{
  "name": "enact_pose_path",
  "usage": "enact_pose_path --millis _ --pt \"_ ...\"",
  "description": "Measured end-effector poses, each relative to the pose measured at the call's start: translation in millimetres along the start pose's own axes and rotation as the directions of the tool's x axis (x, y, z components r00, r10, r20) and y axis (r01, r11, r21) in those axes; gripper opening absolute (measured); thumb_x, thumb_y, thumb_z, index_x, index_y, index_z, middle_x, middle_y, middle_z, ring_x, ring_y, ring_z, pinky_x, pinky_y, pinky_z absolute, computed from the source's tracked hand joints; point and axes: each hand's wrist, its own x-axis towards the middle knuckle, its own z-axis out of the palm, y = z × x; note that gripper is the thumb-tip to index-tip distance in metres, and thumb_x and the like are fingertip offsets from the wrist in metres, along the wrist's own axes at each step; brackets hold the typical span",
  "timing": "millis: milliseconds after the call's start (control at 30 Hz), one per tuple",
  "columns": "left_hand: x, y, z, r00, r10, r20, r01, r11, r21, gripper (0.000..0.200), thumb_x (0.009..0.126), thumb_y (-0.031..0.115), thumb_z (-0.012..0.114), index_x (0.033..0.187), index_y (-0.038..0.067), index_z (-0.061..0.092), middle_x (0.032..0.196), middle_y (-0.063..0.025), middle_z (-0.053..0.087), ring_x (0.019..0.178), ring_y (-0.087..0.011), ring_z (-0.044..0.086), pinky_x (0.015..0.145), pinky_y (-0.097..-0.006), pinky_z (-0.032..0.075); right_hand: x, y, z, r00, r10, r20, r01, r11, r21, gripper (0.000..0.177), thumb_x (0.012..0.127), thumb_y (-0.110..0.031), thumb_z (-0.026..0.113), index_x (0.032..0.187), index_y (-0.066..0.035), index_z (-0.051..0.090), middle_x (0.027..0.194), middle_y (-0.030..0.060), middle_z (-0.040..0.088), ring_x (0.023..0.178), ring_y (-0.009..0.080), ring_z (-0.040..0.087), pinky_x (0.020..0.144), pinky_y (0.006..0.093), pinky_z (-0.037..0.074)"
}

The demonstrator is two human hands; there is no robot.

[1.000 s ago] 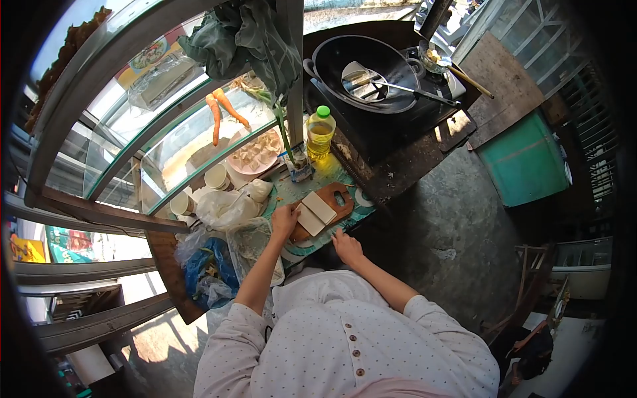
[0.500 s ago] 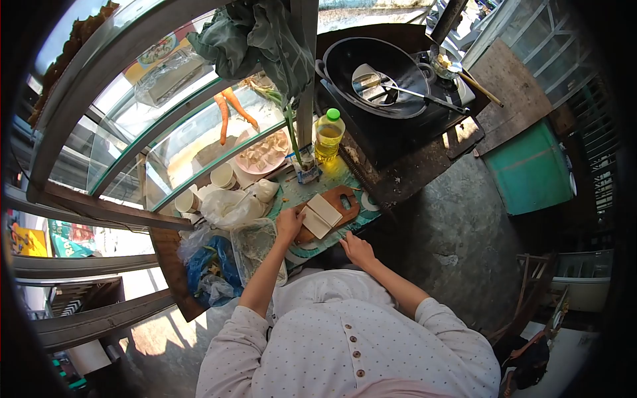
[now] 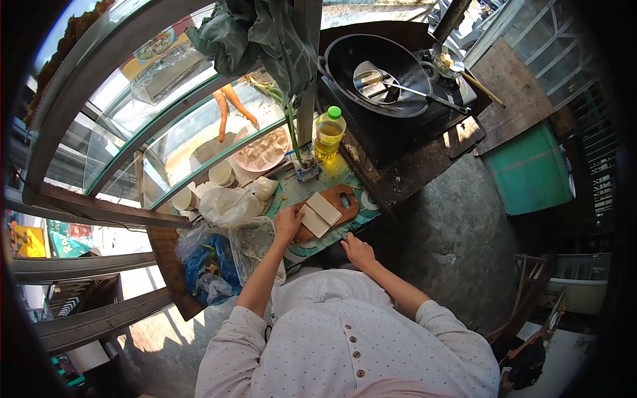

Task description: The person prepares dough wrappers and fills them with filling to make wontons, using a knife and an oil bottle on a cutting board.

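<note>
Two pale, flat rectangular slabs (image 3: 320, 215) lie side by side on a brown wooden cutting board (image 3: 346, 196), looking like a square stack of dough wrappers split in two. My left hand (image 3: 287, 223) is at their left edge, fingers bent and pressed against the slabs and board. Just off the board's near right side, my right hand (image 3: 358, 252) has its fingers curled closed. Something small and dark shows at its fingertips, too small to name. The board rests on a green patterned cloth (image 3: 368, 211).
A clear plastic tub (image 3: 252, 249), a white plastic bag (image 3: 229, 205) and a blue bag (image 3: 212, 265) are at left. Behind stand a green-capped oil bottle (image 3: 329, 136) and a plate of pale pieces (image 3: 265, 151). A large wok (image 3: 338, 66) sits on the stove at back right.
My right hand has shifted very slightly toward me. My left hand and the slabs on the board stay in place.
</note>
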Motion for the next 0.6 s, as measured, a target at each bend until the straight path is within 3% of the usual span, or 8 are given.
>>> enact_pose_path --millis 333,600 --pt "-2.1 1.4 -3.2 1.0 0.003 0.001 -0.003 1.0 -0.009 0.024 0.075 0.022 0.064 0.085 0.001 0.066 0.074 -0.0186 0.063 0.072 -0.0332 0.062 0.066 -0.04 0.048 -3.7 1.7 7.3 1.0 0.002 -0.028 -0.002 1.0 0.012 0.028 0.088 -0.031 0.048 0.092 -0.004 0.043 0.071 0.0177 0.06 0.061 0.0376 0.06 0.049 0.046 0.049" --pt "-1.7 0.9 -1.8 1.0 -0.007 0.005 0.007 1.0 -0.005 0.024 0.074 0.022 0.065 0.086 0.001 0.066 0.076 -0.0185 0.063 0.073 -0.0329 0.062 0.066 -0.0391 0.048 -3.5 -5.2 7.4 0.992 0.102 0.079 -0.102 0.995 -0.008 0.027 0.09 -0.03 0.044 0.094 -0.003 0.04 0.075 0.0214 0.06 0.066 0.0426 0.059 0.056 0.0507 0.048"
